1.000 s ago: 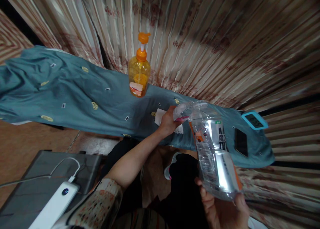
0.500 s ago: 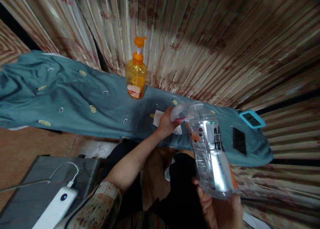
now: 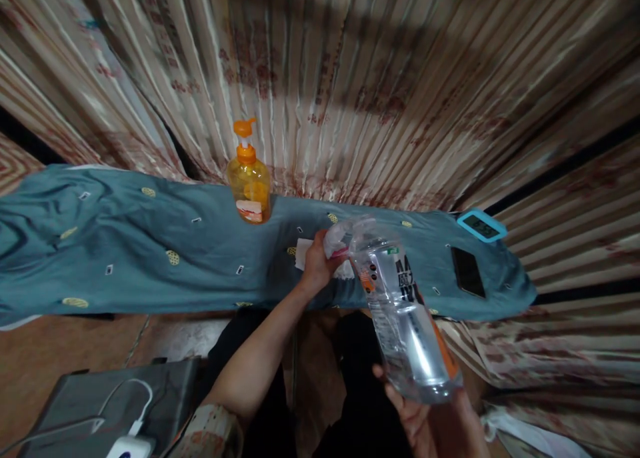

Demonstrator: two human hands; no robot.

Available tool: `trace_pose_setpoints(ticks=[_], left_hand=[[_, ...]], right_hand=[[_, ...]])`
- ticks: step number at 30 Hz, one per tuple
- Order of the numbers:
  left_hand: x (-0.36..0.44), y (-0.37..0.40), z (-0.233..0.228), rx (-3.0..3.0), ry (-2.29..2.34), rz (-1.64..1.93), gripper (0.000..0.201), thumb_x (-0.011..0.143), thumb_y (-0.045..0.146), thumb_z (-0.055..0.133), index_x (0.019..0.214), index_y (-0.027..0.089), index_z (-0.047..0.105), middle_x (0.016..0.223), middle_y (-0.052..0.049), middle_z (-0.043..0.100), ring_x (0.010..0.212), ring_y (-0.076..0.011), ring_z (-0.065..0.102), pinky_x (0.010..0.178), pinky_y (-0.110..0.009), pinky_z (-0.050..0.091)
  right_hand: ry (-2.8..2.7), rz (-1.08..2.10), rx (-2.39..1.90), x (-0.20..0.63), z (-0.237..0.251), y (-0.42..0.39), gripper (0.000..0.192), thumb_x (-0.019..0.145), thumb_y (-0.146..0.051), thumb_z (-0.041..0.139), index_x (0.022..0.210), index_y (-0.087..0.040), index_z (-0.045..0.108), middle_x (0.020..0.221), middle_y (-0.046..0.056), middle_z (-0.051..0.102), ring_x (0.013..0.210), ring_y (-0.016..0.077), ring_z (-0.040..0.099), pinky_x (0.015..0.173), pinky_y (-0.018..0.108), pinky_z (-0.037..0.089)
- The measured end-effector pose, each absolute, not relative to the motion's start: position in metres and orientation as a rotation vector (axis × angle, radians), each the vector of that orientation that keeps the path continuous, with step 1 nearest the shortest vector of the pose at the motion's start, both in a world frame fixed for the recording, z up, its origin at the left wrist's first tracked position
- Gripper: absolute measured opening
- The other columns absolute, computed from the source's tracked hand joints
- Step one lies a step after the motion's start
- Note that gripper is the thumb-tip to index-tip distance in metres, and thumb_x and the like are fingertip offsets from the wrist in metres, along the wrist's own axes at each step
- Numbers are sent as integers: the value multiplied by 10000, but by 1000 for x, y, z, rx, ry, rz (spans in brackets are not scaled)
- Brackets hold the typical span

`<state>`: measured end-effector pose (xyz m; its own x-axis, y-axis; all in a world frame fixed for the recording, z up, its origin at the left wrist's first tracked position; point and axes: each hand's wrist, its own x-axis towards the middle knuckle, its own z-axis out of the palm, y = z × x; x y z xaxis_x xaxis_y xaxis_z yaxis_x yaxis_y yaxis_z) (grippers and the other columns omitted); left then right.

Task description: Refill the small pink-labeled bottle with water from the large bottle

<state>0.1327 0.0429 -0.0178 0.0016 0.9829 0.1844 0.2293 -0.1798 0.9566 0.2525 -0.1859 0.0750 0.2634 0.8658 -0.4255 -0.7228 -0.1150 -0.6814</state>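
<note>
From the head camera, we see a large clear plastic bottle with a silver-and-orange label [image 3: 403,305] tilted above the counter's near edge, its neck beside a small clear plastic container with a pink mark [image 3: 339,238]. Our left hand [image 3: 317,265] is closed around the container; our right hand [image 3: 425,428] cups the bottle's base between fingers and thumb. We cannot tell how much liquid the bottle holds; we judge it light if nearly empty, thin-walled, easily dented and slippery if wet. The base gives good support, and the ribbed middle should offer a firmer grip.

The counter wears a wrinkled teal cloth with yellow pineapple prints [image 3: 135,245]. On it we find an amber pump bottle [image 3: 249,185], white paper [image 3: 301,251] by our left hand, a black phone [image 3: 469,271] and a blue-framed digital clock [image 3: 481,225]. Pleated beige floral curtains [image 3: 325,111] hang behind.
</note>
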Motion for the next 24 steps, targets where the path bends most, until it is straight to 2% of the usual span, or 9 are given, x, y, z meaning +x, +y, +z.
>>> trace_pose_setpoints(ticks=[10,18,24], left_hand=[[135,46,-23,1457,1286,1303,526,635,228,760,1089,172,500,914,-29,662,835,-202,639,751,-309,495],[133,49,-29,1512,1275,1317,546,641,254,770,1108,179,497,949,-41,666,858,-209,635,780,-334,499],[132,49,-30,1527,1259,1312,508,659,270,738,1101,199,498,943,-30,663,868,-207,627,782,-325,495]], right_hand=[[-228,1322,-982,256,58,-188,512,731,-531,773,1194,-336,673,1205,83,705,1021,332,696,750,349,606],[-236,1359,-979,264,43,-188,614,687,-554,791,1251,-383,618,1262,59,677,1067,336,675,833,412,589],[-298,1305,-1113,266,32,-190,635,748,-696,636,1318,-429,551,1345,72,618,1059,392,669,886,611,527]])
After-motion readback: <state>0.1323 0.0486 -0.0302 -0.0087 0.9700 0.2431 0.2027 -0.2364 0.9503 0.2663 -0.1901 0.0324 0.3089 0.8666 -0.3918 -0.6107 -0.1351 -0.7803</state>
